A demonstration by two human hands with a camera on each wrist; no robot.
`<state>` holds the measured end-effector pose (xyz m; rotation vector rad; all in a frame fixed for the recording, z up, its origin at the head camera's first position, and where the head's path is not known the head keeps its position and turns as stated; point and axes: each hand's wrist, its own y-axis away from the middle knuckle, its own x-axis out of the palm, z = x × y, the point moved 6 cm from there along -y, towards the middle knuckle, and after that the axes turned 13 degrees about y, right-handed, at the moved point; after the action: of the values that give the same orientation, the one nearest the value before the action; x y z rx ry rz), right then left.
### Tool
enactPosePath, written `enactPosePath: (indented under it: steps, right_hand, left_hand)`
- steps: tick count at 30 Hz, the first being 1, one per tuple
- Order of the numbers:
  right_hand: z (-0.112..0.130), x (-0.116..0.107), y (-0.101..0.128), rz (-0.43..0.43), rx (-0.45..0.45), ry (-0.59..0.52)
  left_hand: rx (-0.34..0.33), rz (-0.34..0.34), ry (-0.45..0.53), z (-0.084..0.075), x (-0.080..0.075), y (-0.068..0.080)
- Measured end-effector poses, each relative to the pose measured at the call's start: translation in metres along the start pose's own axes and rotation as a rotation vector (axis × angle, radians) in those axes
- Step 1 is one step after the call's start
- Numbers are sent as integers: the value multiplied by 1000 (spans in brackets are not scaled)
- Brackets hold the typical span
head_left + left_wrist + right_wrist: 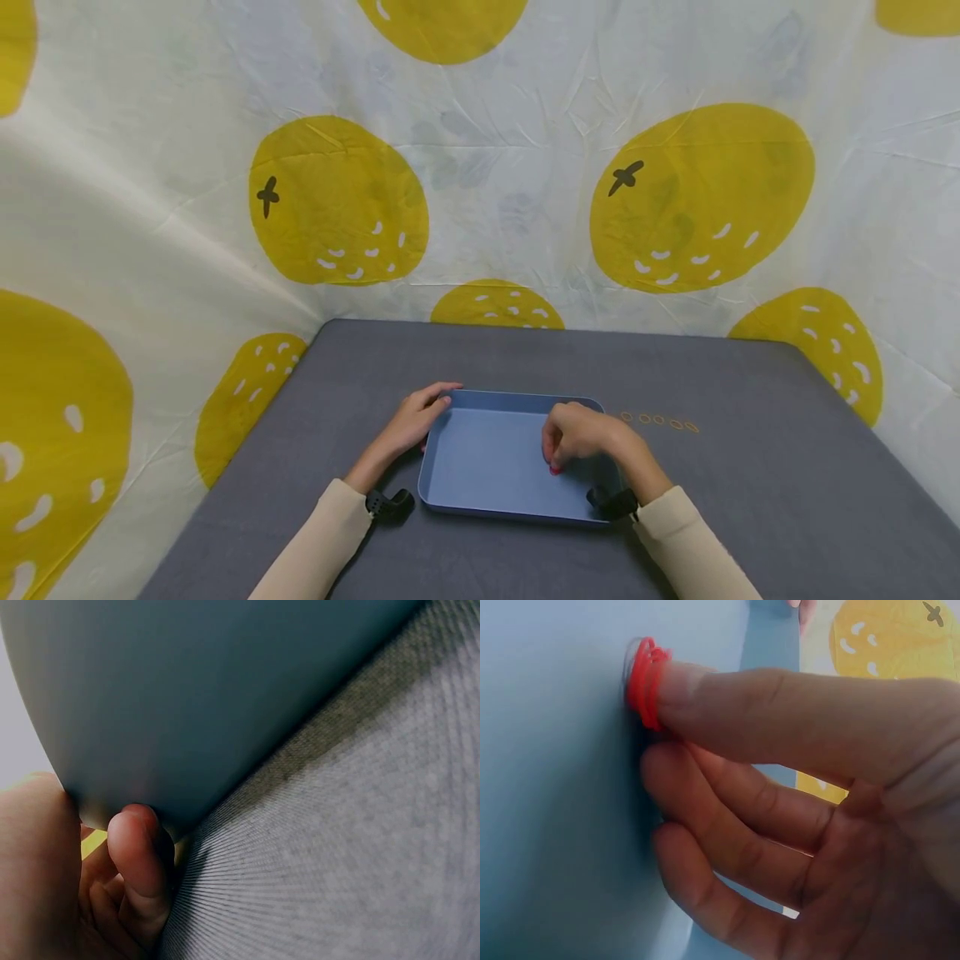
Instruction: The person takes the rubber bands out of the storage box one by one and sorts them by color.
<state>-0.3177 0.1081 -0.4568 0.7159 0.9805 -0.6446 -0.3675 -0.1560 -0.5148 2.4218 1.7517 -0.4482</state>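
A shallow blue tray (487,462) lies on the grey table (750,483). My left hand (418,418) holds the tray's far left corner, fingers over the rim; in the left wrist view its thumb (136,859) presses the tray's outer wall (210,697). My right hand (561,454) reaches down into the tray with its fingers curled. It pinches a small bunch of red rubber bands (555,470) against the tray floor. In the right wrist view the red rubber bands (646,679) sit at the tip of the thumb, touching the tray floor (555,795).
Several small yellowish rubber bands (658,421) lie in a row on the table just right of the tray's far corner. A white cloth with large yellow fruit prints (337,204) hangs close behind and on both sides.
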Motion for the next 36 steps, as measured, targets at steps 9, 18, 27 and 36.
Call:
enactPosePath:
  steps: [9, 18, 27, 36]
  right_hand:
    - [0, 0, 1, -8, -7, 0]
    - [-5, -7, 2, -67, -7, -10]
    - [-3, -10, 1, -88, -85, 22]
    - [-2, -10, 2, -88, -70, 30]
  left_hand:
    - [3, 0, -6, 0, 1, -1]
    - [5, 17, 33, 1, 1, -2]
    - [-6, 20, 45, 2, 0, -2]
    - [-2, 22, 41, 3, 1, -3]
